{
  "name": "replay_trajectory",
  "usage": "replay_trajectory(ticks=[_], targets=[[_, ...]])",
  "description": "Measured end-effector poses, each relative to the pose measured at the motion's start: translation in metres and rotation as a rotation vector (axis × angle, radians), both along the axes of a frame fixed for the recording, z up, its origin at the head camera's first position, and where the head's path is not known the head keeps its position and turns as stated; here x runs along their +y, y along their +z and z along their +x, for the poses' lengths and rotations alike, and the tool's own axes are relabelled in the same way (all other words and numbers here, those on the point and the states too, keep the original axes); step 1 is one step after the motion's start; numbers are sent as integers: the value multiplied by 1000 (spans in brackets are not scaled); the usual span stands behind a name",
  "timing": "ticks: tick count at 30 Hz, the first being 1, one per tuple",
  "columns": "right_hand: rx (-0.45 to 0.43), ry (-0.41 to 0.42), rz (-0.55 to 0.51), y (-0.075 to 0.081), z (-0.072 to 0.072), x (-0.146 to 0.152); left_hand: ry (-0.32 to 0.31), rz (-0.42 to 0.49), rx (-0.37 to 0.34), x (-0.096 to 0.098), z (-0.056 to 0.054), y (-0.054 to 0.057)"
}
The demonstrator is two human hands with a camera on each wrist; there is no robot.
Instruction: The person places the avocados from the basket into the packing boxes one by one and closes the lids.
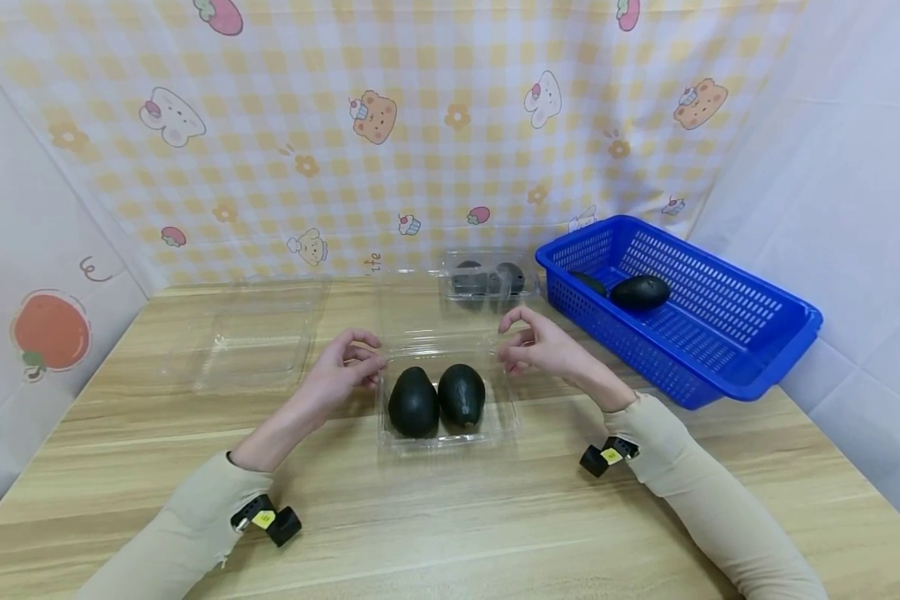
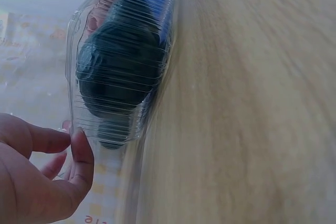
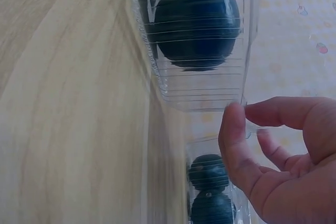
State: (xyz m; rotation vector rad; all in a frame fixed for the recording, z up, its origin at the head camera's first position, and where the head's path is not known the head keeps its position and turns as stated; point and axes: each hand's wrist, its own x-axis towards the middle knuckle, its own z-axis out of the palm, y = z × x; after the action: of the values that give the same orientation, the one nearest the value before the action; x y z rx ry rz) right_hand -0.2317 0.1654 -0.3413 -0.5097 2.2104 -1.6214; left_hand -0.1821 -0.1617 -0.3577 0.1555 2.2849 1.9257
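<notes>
An unlidded clear plastic clamshell box (image 1: pixel 448 440) stands at mid-table, its lid (image 1: pixel 412 304) folded back toward the curtain. Two dark green avocados, a left one (image 1: pixel 413 404) and a right one (image 1: pixel 462 396), lie side by side inside it. On the box's left side my left hand (image 1: pixel 345 367) pinches the rim near the hinge between thumb and finger, as the left wrist view shows. Opposite it, my right hand (image 1: pixel 543 343) pinches the right rear corner of the rim. Through the ribbed wall (image 3: pixel 205 92) the avocados show in the right wrist view.
Behind the right hand, a second clear box (image 1: pixel 487 260) holds dark avocados. A blue plastic basket (image 1: pixel 750 367) stands at the right with an avocado (image 1: pixel 641 292) and another partly hidden by its wall. At the left lies another clear clamshell (image 1: pixel 251 350). A checked curtain (image 1: pixel 457 167) hangs behind.
</notes>
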Motion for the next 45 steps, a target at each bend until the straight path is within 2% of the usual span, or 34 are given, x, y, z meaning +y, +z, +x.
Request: replay_trajectory(ticks=[5, 16, 22, 27, 37, 40, 45], targets=[[-17, 1, -28, -3, 0, -2, 12, 21, -2, -1, 1, 0], [44, 14, -30, -6, -2, -1, 29, 36, 21, -1, 1, -1], [51, -9, -12, -8, -3, 0, 50, 38, 13, -2, -1, -1], [67, -27, 3, -8, -4, 0, 48, 86, 4, -1, -1, 0], [-50, -27, -107, -7, -4, 1, 11, 171, -30, -3, -1, 1], [-47, -36, -88, -5, -4, 1, 14, 160, -31, -4, -2, 2], [2, -18, -17, -3, -3, 2, 25, 59, -34, -4, -2, 3]])
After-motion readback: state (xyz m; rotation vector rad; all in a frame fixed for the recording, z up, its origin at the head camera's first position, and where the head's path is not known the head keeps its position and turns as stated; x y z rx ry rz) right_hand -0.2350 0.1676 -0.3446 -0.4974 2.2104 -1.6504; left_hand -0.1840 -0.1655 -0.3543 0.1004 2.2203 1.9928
